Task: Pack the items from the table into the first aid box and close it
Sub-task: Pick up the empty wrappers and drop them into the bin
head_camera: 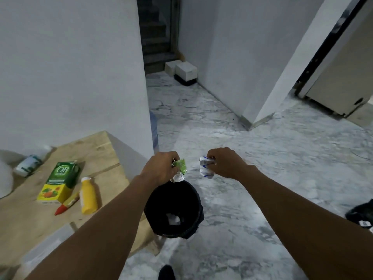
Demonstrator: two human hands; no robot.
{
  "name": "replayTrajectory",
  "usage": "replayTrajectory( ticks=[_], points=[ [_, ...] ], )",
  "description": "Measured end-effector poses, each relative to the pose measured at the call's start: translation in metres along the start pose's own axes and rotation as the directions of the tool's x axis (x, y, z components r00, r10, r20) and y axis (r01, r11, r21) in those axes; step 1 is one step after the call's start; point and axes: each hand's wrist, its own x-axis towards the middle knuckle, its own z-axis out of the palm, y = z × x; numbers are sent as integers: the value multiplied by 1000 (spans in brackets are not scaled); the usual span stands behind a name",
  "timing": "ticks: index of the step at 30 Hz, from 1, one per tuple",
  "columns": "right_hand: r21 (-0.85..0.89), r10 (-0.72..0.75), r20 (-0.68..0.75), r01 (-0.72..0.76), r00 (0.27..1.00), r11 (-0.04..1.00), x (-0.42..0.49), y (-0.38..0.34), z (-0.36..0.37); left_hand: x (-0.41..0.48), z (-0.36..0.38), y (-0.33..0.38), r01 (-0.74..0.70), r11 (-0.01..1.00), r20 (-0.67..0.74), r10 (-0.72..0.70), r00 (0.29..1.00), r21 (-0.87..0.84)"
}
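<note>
My left hand (161, 168) pinches a crumpled green and silver wrapper (180, 169) just above the far rim of a black waste bin (174, 211) on the floor. My right hand (224, 162) grips a crumpled white and blue wrapper (204, 167), held out over the floor to the right of the bin. On the wooden table (101, 152) at the left lie a green and yellow carton (59, 182), a yellow bottle (88, 196), a red-tipped tube (66, 205) and a white and green bottle (30, 163). No first aid box can be made out.
A white scrap lies at the bottom of the bin. A white wall rises behind the table. Marbled grey floor stretches ahead to a corridor with white blocks (182, 71). A dark object (361, 215) lies on the floor at the right edge.
</note>
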Motion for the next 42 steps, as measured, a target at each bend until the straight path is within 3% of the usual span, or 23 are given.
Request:
replayTrajectory(
  ticks=[9,14,20,23,27,33,38,42],
  points=[
    [-45,-182,298,204,937,978,107,35,55,50,67,-24,329,944,102,-325,940,-15],
    [-20,-256,444,295,859,955,155,61,132,62,144,-42,558,830,132,-550,825,-27],
    [-16,-264,567,331,780,944,187,107,268,69,269,-93,714,700,213,-692,690,-37],
    [10,-284,589,346,756,938,211,132,349,78,337,-135,722,691,211,-710,672,28],
    [-5,-332,633,433,700,901,246,148,443,90,419,-195,660,750,132,-659,741,41],
    [-43,-339,674,494,656,869,279,154,543,108,512,-258,624,770,179,-638,749,131],
    [-16,-345,669,477,659,879,270,157,569,104,537,-259,667,736,142,-677,723,116],
    [-12,-358,642,475,678,880,249,158,525,92,502,-231,692,717,126,-697,706,88]
  ],
)
